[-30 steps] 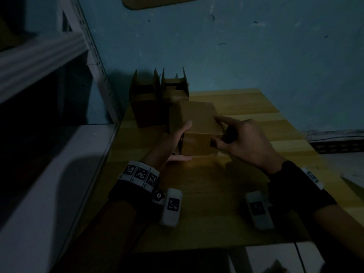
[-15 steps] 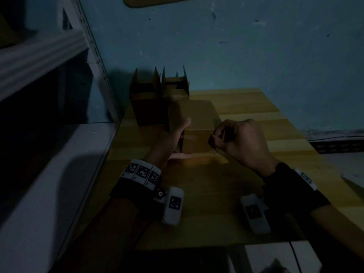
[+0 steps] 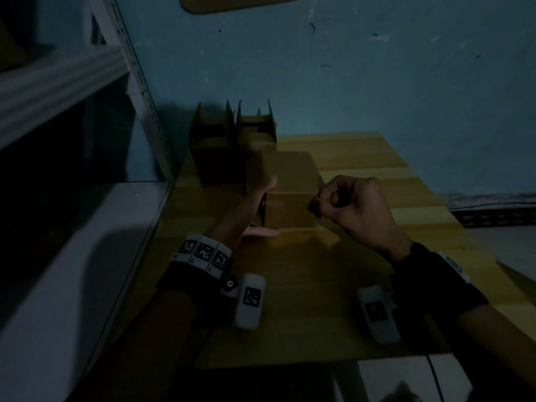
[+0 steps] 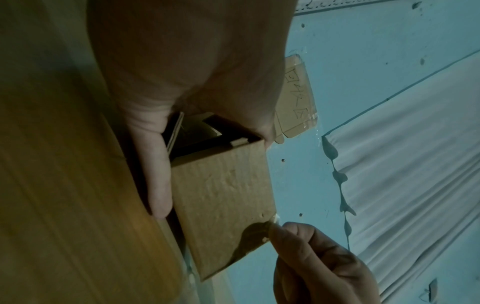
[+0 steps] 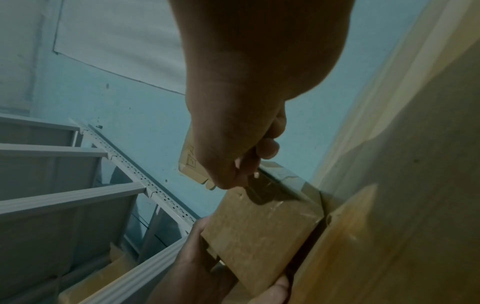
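Cardboard box [image 3: 285, 174]: small, top closed, sitting on the wooden surface [image 3: 304, 285] toward its far left part, with one long side facing the person. The left end stands open, and folded flaps show inside it in the left wrist view. Clear tape [image 5: 293, 181] glints over the right end.

Left hand [image 3: 255, 198] clasps the open left end, one digit up on the top edge and another flat on the surface along the base.

Right hand [image 3: 356, 207] is curled tight, thumb and fingertips [image 5: 249, 170] pinching at the box's near top right corner. Cannot tell whether tape lies between them.

Just behind the box, a pair of open boxes [image 3: 214, 149] stands side by side, flaps upright, against the blue wall [image 3: 377, 82]. A grey metal rack [image 3: 58, 82] stands to the left. A cardboard piece [image 4: 296, 98] with pen marks is taped to the wall above. Light is dim.
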{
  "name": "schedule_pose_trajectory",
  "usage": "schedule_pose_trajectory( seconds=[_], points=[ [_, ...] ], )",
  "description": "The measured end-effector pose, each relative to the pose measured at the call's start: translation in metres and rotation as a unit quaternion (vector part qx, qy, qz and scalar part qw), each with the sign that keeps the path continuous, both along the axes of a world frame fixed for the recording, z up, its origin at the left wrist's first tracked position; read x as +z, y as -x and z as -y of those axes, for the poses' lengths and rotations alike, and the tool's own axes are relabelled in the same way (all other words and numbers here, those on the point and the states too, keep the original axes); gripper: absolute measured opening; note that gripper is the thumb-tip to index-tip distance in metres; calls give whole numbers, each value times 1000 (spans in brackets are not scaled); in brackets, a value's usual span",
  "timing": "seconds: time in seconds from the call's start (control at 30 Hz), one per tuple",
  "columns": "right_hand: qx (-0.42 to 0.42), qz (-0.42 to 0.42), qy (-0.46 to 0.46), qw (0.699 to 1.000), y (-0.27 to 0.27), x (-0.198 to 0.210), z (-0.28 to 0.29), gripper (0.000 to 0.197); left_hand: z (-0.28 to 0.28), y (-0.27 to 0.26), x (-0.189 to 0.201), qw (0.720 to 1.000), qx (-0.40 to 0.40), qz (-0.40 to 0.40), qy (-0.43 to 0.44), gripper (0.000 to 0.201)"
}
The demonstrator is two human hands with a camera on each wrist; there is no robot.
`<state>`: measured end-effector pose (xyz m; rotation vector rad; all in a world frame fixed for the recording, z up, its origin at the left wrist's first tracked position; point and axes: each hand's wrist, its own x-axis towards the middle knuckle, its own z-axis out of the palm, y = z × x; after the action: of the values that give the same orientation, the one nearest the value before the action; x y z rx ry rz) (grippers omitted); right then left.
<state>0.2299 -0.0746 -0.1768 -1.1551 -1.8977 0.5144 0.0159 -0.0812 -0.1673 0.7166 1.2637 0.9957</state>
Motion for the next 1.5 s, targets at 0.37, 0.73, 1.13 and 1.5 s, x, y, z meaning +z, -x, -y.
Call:
schedule_pose_trajectory(
  seconds=[0.37, 0.73, 1.13, 1.5],
  points=[
    [47, -124, 107, 985, 1, 11, 9, 15, 3, 5, 2, 1000, -1, 6, 1, 70],
    [-83, 44, 20, 995, 4, 12, 10, 38, 1, -9, -1, 998, 48, -50, -5, 83],
    [-77, 97, -14, 992, 6, 6, 7, 16, -3, -5, -6, 999, 32, -36, 2, 98],
    [88, -79, 174, 978, -17, 13, 4, 16, 1, 6, -3, 999, -26, -19, -18, 56]
  ],
)
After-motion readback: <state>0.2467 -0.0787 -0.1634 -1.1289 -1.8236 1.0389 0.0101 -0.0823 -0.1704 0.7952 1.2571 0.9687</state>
